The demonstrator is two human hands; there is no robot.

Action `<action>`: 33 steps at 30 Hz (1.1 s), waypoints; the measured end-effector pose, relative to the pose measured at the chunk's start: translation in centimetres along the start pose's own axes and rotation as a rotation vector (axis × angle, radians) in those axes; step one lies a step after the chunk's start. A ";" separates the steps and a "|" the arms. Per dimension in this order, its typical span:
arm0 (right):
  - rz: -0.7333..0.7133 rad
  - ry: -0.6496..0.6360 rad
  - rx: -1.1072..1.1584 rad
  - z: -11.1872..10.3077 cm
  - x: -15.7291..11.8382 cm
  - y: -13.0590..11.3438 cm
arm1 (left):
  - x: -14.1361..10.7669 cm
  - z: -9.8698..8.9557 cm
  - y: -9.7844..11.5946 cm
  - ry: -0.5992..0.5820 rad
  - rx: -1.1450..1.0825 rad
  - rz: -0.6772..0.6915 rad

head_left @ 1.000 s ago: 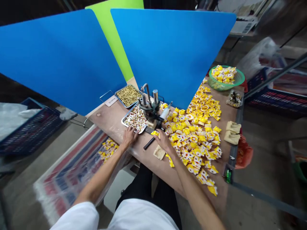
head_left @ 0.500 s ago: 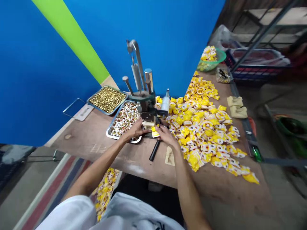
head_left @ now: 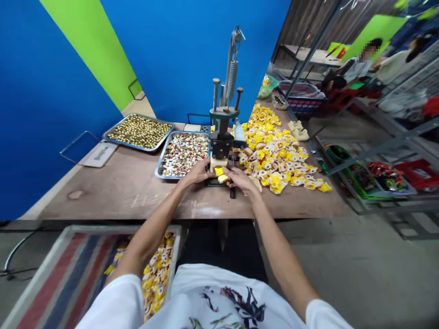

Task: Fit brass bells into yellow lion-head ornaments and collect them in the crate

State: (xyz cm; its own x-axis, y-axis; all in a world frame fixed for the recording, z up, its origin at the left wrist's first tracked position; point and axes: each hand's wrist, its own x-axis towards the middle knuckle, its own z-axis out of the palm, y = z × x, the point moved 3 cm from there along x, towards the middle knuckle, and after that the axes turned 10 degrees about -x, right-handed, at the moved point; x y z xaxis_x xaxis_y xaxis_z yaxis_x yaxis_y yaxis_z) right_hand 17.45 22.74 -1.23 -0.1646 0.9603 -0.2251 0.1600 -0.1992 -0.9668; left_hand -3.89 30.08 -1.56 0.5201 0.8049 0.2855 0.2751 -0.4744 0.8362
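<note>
A small yellow and white molded plastic piece (head_left: 221, 175) sits at the front of a cream-colored block under a dark green hand press (head_left: 222, 132). My right hand (head_left: 240, 179) grips this piece from the right between thumb and fingers. From the left, my left hand (head_left: 198, 172) reaches in at the press base, its thumb close to the piece and its fingers curled by the block. Whatever its fingertips hold is too small or hidden to make out. A black handle (head_left: 232, 193) sticks out toward me below my right hand.
Left of the press stand a metal tray (head_left: 158, 171) of small white and red parts and another tray (head_left: 107, 137) of gold-colored parts. A large pile of yellow and white pieces (head_left: 274, 160) spreads to the right. Below the table is a crate (head_left: 176, 256). Two people sit far right.
My view has swung, so the press stands upright and more of the room shows at right. Both hands stay at the press base. The yellow piece now looks more tilted.
</note>
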 end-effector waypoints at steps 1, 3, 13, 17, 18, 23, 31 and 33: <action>-0.005 0.044 0.016 0.8 -0.6 0.5 | -0.5 0.0 0.3 -0.010 0.018 0.011; -0.012 0.144 0.057 2.7 -1.7 1.5 | -1.2 0.1 0.8 -0.032 0.043 0.039; -0.010 0.422 0.238 7.1 -2.3 3.4 | -3.3 -1.2 2.2 -0.169 0.026 0.109; -0.002 0.461 0.237 7.6 -2.3 3.6 | -8.8 -0.2 3.0 0.094 0.054 0.186; -0.002 0.474 0.222 7.7 -2.4 3.7 | -10.4 0.9 3.3 0.215 0.057 0.190; -0.031 0.479 0.225 7.6 -2.6 4.3 | -13.7 9.4 4.5 0.549 0.072 0.214; -0.132 0.163 0.371 4.9 -4.5 3.9 | -11.9 14.0 5.6 0.795 -0.094 0.120; -0.154 0.104 0.353 4.6 -5.1 3.7 | -11.9 14.0 5.8 0.819 -0.122 0.107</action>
State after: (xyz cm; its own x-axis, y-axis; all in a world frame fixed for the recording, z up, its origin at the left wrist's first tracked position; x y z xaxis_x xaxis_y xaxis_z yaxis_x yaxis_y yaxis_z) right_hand 14.38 16.24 -4.22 -0.0579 0.9952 -0.0784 -0.2059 -0.0888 -0.9745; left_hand 2.81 12.75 -6.69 -0.2265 0.7849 0.5768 0.1439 -0.5587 0.8168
